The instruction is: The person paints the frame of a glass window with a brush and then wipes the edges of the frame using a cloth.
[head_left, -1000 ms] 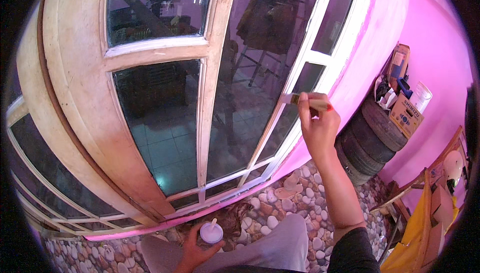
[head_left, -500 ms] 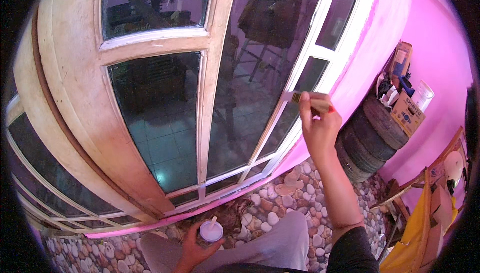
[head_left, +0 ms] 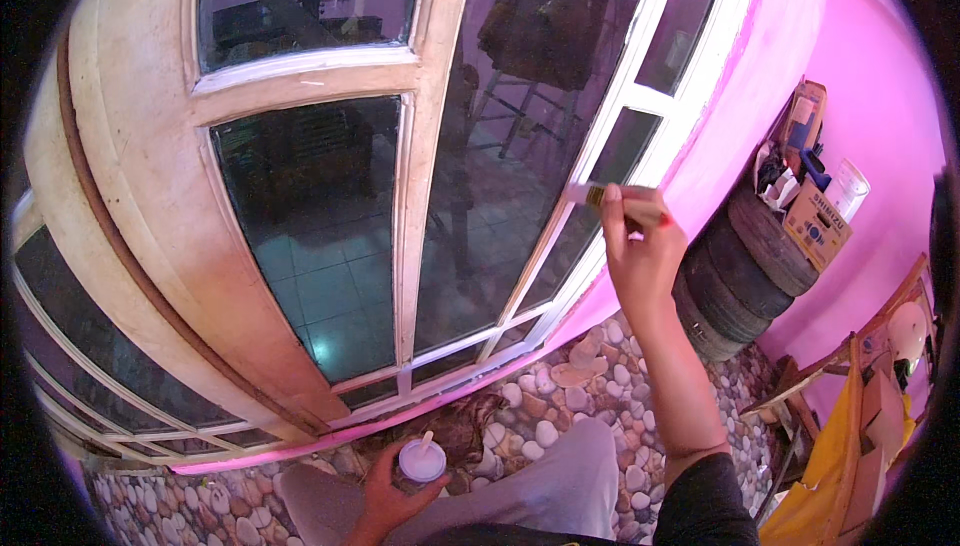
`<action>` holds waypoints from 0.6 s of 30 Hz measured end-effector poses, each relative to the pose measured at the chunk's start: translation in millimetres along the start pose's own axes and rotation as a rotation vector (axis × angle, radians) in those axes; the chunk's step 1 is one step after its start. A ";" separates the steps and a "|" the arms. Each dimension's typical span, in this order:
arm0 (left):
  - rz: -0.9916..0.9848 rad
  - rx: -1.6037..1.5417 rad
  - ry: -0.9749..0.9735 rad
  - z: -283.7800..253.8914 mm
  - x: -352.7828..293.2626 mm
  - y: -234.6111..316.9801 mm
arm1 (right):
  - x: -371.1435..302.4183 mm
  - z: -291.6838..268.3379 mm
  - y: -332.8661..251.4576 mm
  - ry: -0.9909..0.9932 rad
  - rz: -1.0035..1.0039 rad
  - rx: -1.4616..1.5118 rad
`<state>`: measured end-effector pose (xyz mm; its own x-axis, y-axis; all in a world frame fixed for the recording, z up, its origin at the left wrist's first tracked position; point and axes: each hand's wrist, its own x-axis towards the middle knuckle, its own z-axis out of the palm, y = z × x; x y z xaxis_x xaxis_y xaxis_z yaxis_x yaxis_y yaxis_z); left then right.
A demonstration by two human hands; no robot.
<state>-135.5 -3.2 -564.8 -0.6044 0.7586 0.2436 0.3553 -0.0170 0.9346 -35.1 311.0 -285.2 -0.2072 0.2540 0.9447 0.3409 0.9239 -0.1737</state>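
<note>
1. From the head view I look down on a pebble floor of rounded stones set in mortar, running up to a bright pink wall on the right.
2. A wooden door with dark glass panes fills the left and centre; beside it stands a white window frame whose glass reflects a tiled room.
3. Against the pink wall I see stacked tyres with a cardboard box and other packets on top; a yellow cloth hangs at the lower right.
4. My right hand is raised, fingers pinched closed on a paintbrush held roughly level.
5. The brush's bristle end sticks out to the left of the fingers and touches the white frame bar.
6. My left hand sits low near my knee, cupped around a small white cup.
7. A pale stick stands in the cup; I cannot tell what else it holds.
</note>
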 end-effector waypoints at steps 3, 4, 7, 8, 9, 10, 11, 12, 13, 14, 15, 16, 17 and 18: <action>-0.006 0.011 -0.004 0.4 -1.4 -0.3 | 28.1 -5.1 -1.2 0.128 -0.059 0.036; -0.010 0.027 0.005 -1.4 -2.1 -0.8 | 29.6 -4.7 -2.9 0.149 -0.009 0.060; -0.030 0.030 0.001 -4.2 -1.3 4.5 | 19.1 -7.1 -5.3 0.119 -0.013 0.032; -0.030 0.027 0.003 -4.6 -0.7 7.0 | 12.0 -9.2 -7.4 0.068 -0.028 0.001; -0.041 0.011 -0.003 -5.2 -0.2 9.4 | 4.9 -8.6 -10.5 0.017 -0.021 -0.030; -0.053 -0.004 -0.008 -5.5 0.0 10.4 | -1.3 -5.7 -11.1 0.003 -0.005 -0.046; -0.053 -0.005 -0.007 -5.3 0.1 10.2 | -4.3 -3.7 -7.7 -0.008 0.029 -0.022; -0.057 -0.014 -0.016 -5.2 0.3 9.7 | -5.5 -2.9 -5.3 -0.019 0.064 0.002; -0.060 -0.022 -0.026 -5.0 0.4 9.5 | -1.8 -3.3 -4.6 -0.019 0.063 0.003; -0.061 -0.022 -0.029 -5.3 0.5 10.4 | 4.9 -3.7 -3.1 0.009 0.027 -0.031; -0.065 0.003 -0.031 -5.7 1.0 12.2 | 12.3 -4.4 -1.7 0.037 -0.009 -0.065; -0.068 0.027 -0.035 -5.5 1.2 13.2 | 20.1 -5.9 -1.2 0.037 -0.007 -0.070; -0.068 0.026 -0.039 -4.1 1.2 10.3 | 29.8 -7.4 -2.0 0.071 -0.043 -0.074; -0.061 -0.021 -0.025 -3.9 0.4 4.7 | 37.6 -5.8 -2.6 0.107 -0.077 -0.069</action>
<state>-136.9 -5.5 -559.2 -0.6064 0.7745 0.1799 0.3032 0.0162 0.9528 -38.5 316.5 -247.6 -0.1375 0.1480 0.9794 0.3903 0.9169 -0.0838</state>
